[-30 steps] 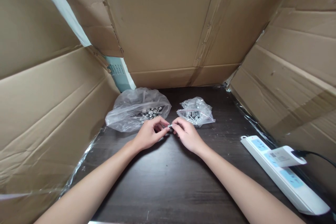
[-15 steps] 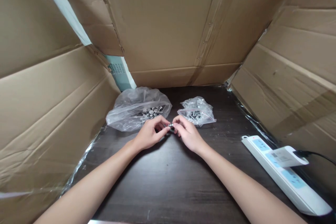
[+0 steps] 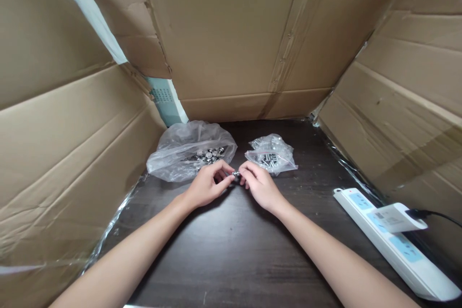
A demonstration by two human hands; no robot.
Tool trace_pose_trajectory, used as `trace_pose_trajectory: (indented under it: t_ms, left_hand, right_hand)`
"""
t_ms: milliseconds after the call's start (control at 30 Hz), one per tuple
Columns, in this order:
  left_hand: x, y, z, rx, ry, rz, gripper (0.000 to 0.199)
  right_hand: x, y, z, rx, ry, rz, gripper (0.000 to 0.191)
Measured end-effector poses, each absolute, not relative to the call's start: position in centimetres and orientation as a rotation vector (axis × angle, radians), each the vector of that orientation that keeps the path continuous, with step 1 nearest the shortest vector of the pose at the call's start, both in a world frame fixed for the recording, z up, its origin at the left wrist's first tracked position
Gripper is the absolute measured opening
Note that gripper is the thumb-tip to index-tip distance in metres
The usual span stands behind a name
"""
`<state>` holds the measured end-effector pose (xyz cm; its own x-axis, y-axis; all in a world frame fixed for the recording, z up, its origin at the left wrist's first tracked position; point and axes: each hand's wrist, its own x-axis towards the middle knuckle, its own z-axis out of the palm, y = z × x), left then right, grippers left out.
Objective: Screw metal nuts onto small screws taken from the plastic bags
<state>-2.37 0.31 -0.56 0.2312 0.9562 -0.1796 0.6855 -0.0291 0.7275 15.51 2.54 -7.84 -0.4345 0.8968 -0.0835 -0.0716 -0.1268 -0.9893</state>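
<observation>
My left hand [image 3: 213, 183] is closed, with thumb and forefinger pinching a small shiny metal knob [image 3: 234, 173]. From the other side, my right hand [image 3: 257, 184] pinches a thin metal end that looks like a screw, mostly hidden by the fingertips. Both hands meet just above the dark table. Behind my left hand lies a clear plastic bag [image 3: 173, 154] holding many round metal knobs [image 3: 209, 155]. A smaller zip bag [image 3: 283, 161] with silver screws [image 3: 269, 159] lies beyond my right hand.
A white power strip [image 3: 400, 250] lies at the right, with a white plug-in adapter [image 3: 399, 217] and a black cable [image 3: 442, 214]. Cardboard walls [image 3: 231, 33] enclose the dark tabletop [image 3: 231, 250] at the back and both sides.
My right fingertips have shifted slightly to the right, so a little more of the metal piece shows between the hands. The bags stay put.
</observation>
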Motion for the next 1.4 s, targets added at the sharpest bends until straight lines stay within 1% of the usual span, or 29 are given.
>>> trace_pose_trajectory:
  t_ms: [67, 133, 200, 333, 433, 667, 1100, 1400]
  left_hand:
    - [-2.33, 0.35, -0.52, 1.787, 1.52, 0.466, 0.014]
    - [-2.24, 0.38, -0.4, 1.802, 1.518, 0.46, 0.013]
    - [-2.14, 0.38, -0.25, 1.819, 1.518, 0.454, 0.012]
    - [-2.03, 0.37, -0.11, 1.823, 1.504, 0.449, 0.012]
    - [-2.13, 0.4, -0.19, 1.82, 1.503, 0.448, 0.012]
    - [-2.16, 0.35, -0.34, 1.829, 1.523, 0.441, 0.013]
    - [-1.95, 0.36, -0.22, 1.821, 1.525, 0.402, 0.012]
    - [-1.91, 0.34, -0.14, 1.84, 1.522, 0.381, 0.011]
  right_hand:
    - [15.48, 2.52, -7.88, -0.968, -1.377, 1.683, 0.014]
    - [15.42, 2.53, -7.97, -0.974, -1.395, 1.67, 0.011]
    - [15.36, 2.56, -8.06, -0.973, -1.426, 1.637, 0.016]
    - [15.33, 2.63, -8.1, -0.96, -1.462, 1.592, 0.033]
    - [15.37, 2.63, -8.14, -0.965, -1.451, 1.594, 0.038]
    - [15.42, 2.61, -8.2, -0.972, -1.432, 1.638, 0.026]
    - [15.39, 2.49, -7.93, -0.993, -1.444, 1.618, 0.022]
    - [15.36, 2.37, -7.93, -0.975, -1.377, 1.654, 0.003]
